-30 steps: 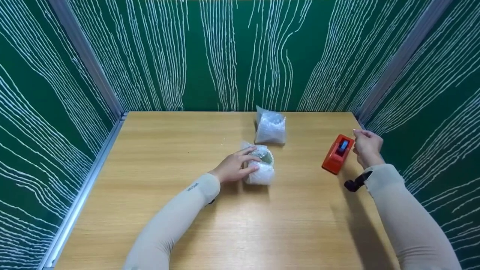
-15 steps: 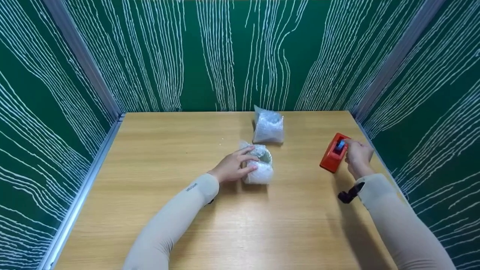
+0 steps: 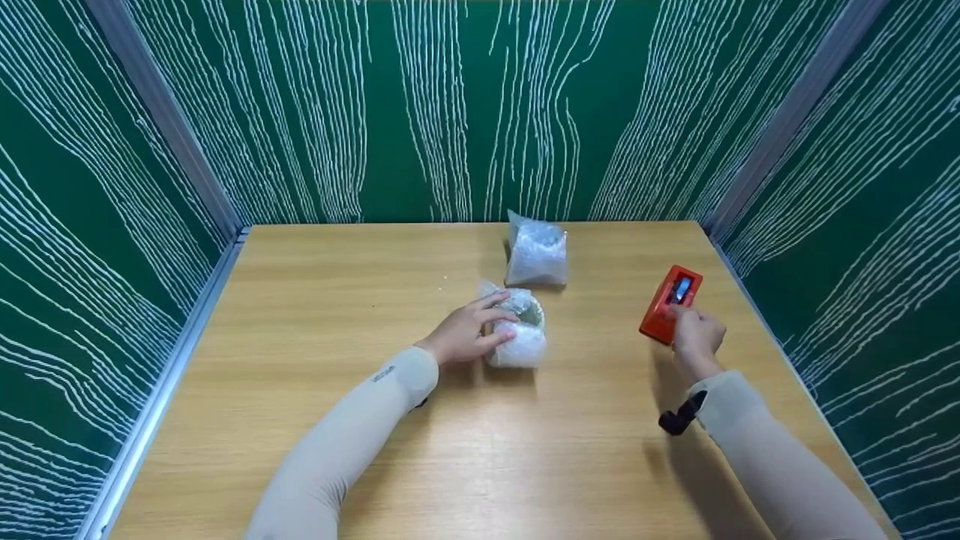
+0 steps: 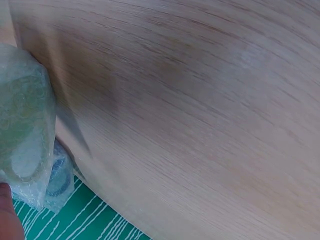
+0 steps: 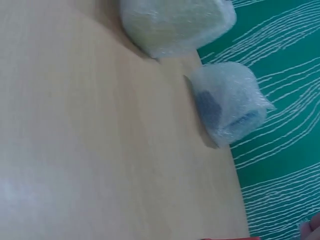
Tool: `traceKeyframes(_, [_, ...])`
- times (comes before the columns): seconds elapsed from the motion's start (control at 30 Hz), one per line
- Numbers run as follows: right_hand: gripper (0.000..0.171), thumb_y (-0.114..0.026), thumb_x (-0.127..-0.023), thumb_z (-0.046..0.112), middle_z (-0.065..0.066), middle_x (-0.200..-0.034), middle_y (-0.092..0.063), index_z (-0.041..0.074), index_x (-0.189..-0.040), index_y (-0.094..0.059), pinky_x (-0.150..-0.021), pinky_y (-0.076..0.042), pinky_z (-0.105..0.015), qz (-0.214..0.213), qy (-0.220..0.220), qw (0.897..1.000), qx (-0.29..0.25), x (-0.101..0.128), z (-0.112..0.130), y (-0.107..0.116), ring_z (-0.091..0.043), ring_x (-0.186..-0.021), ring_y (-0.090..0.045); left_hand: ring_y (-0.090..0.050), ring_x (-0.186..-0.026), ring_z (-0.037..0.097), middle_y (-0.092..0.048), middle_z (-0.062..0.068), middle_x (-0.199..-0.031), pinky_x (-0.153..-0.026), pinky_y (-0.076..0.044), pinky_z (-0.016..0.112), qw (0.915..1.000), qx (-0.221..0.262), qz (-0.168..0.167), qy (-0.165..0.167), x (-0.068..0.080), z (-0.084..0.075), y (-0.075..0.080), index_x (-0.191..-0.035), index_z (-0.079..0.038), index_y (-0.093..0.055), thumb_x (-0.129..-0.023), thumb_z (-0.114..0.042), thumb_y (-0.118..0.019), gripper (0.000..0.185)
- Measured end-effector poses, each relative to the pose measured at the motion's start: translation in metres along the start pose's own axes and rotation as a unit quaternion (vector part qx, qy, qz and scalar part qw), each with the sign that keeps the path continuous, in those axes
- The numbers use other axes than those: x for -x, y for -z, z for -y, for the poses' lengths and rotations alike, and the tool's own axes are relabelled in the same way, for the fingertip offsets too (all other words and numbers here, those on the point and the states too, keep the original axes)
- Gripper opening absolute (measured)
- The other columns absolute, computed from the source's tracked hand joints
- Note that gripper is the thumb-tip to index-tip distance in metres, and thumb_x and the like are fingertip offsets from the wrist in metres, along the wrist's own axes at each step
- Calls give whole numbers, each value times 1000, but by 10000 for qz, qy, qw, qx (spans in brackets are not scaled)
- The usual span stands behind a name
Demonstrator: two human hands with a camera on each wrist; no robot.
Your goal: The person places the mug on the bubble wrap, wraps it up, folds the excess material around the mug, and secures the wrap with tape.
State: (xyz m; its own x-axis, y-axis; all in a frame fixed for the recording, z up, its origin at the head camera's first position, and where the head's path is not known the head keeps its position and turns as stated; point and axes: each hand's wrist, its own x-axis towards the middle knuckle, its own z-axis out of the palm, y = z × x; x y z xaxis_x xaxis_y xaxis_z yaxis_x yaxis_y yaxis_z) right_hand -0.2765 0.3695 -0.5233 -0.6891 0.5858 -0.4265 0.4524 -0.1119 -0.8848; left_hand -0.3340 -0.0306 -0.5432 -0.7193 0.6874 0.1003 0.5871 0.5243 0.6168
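Observation:
My left hand (image 3: 469, 331) grips the left side of a bubble-wrapped bundle (image 3: 523, 349), thumb on the near side and fingers over the top. Pale green shows through its round opening; the left wrist view gives the greenish side of this bundle (image 4: 25, 115) with a fingertip at its edge. My right hand (image 3: 697, 337), fingers curled, is over the near end of a red tape dispenser (image 3: 657, 322) with a blue roll core. At the lower right corner of the right wrist view are the fingertips (image 5: 314, 227), with a small pale glint; I cannot tell whether they pinch tape.
A second bubble-wrapped bundle (image 3: 538, 255) stands just behind the first, near the back edge of the wooden table (image 3: 337, 300). Green walls with white wavy lines (image 3: 420, 112) close in the back and both sides.
My right hand has moved from the far end of the tape dispenser, across its blue core, to its near end. The left hand and both bundles stay in place.

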Motion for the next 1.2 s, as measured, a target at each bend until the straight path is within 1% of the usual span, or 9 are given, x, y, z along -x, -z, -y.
traceKeyframes(0.2, [32,-67,-104,33,7,-91,-53,21,-76,-55,-64,-40,-29,-182,101,9998,-38,-1,-17,-5,-16,-84,-46,-36,-164,33,-38,4,-177,-134,-32,53,9999,-31,-75,-126,0,-1,0,-143,-19,-72,-109,-48,-63,45])
traceKeyframes(0.37, [35,-66,-103,29,6,-83,-50,21,-70,-57,-74,-39,-30,-255,-38,9996,-74,-4,-28,-9,-17,-91,-46,-36,-164,32,-39,5,-177,-134,-32,52,9999,-92,-74,-124,0,-1,0,-143,-18,-72,-109,-48,-62,46])
traceKeyframes(0.53, [27,-60,-109,36,7,-87,-53,16,-93,-67,-83,-34,-30,-335,-234,9990,-205,-8,-36,-12,-15,-95,-44,-35,-164,31,-37,3,-177,-134,-32,53,10000,-67,-19,-31,0,-1,-1,-145,-20,-71,-109,-50,-61,48])
traceKeyframes(0.73, [24,-58,-111,41,10,-102,-59,17,-111,-62,-90,-37,-28,-368,-526,9971,-420,-13,-41,-13,-11,-100,-46,-34,-165,31,-36,2,-178,-135,-31,53,10000,-35,-18,-37,0,0,0,-145,-21,-71,-109,-50,-61,47])
traceKeyframes(0.9, [50,-55,-111,46,7,-128,-53,15,-151,-53,-110,-43,-27,-348,-743,9955,-477,-15,-43,-15,-11,-118,-46,-34,-165,30,-36,2,-178,-135,-31,52,10000,-46,-10,-79,0,0,0,-145,-21,-71,-109,-51,-61,47])
traceKeyframes(0.97, [56,-56,-111,47,9,-131,-55,17,-157,-50,-113,-42,-26,-347,-852,9939,-605,-16,-43,-15,-9,-121,-46,-34,-165,30,-36,2,-178,-135,-31,52,9999,-69,-13,-92,0,0,0,-145,-21,-71,-110,-50,-61,47])
traceKeyframes(1.03, [47,-59,-110,46,12,-125,-58,20,-148,-56,-110,-41,-23,-392,-903,9923,-751,-17,-43,-16,-7,-118,-48,-35,-165,31,-36,2,-178,-135,-31,51,9999,-84,-25,-95,0,0,0,-145,-21,-71,-110,-49,-61,46])
traceKeyframes(1.1, [31,-62,-109,45,14,-114,-60,22,-130,-62,-104,-40,-21,-469,-920,9910,-852,-19,-43,-18,-6,-112,-49,-36,-164,31,-37,3,-177,-134,-32,51,9999,-98,-44,-116,0,0,0,-144,-20,-71,-110,-48,-61,46])
traceKeyframes(1.2, [20,-65,-107,43,14,-105,-60,24,-111,-62,-104,-39,-20,-574,-862,9916,-777,-21,-43,-19,-6,-111,-50,-38,-163,33,-39,6,-176,-134,-33,51,9997,-124,-69,-179,0,0,0,-144,-18,-72,-109,-46,-62,45])
